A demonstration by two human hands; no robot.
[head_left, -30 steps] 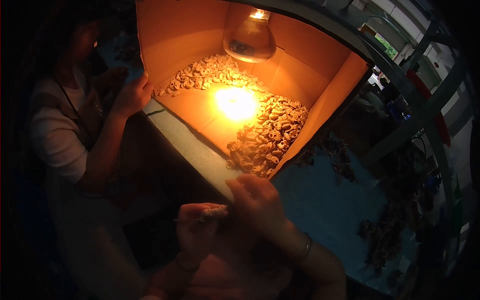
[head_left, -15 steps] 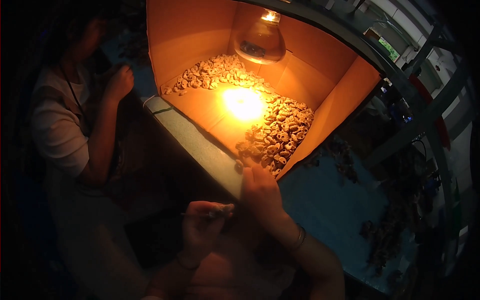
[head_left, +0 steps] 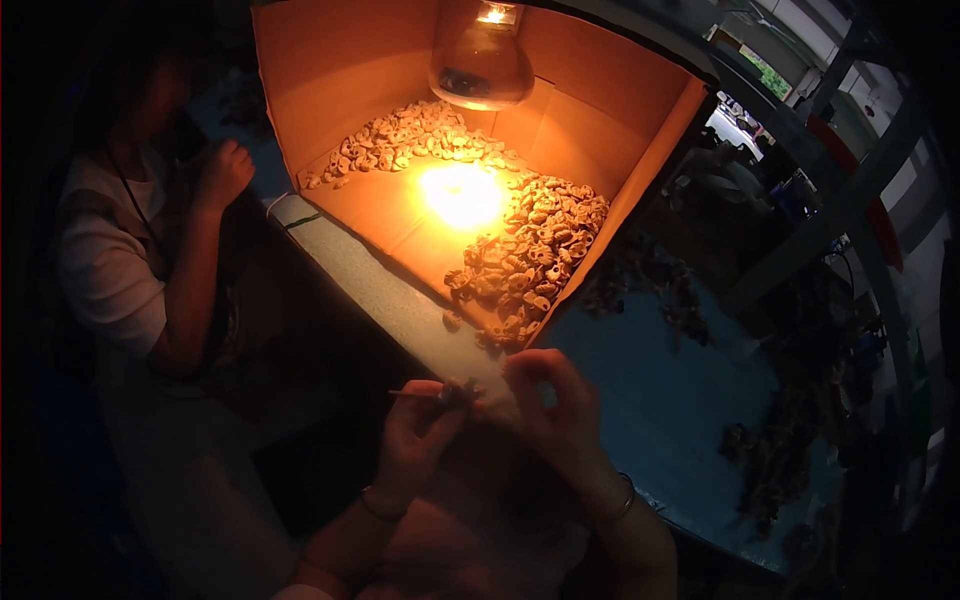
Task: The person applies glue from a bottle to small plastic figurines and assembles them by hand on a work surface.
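My left hand (head_left: 412, 440) is closed, gripping a thin stick (head_left: 408, 394) that pokes out to the left and a small lumpy piece (head_left: 460, 391) at its fingertips. Just right of it is my right hand (head_left: 560, 405), its thumb and fingers bent together in a ring; whatever they pinch, if anything, is too small to make out. Both hands are below the near corner of an open cardboard box (head_left: 340, 60). Inside it, many small tan pieces with dark holes form a heap (head_left: 548, 235) on the right. One loose piece (head_left: 451, 320) lies near the box's front edge.
A glowing bulb lamp (head_left: 482, 65) hangs in the box, over a bright spot. The box rests on a pale tabletop (head_left: 365, 270). A blue surface (head_left: 640, 400) on the right carries dark clusters (head_left: 760, 480). A person (head_left: 110, 240) sits at left, hand raised.
My right hand has drawn back from the heap's near edge toward me, its fingers now curled in a ring. My left hand has moved slightly up and right. The view has shifted a little.
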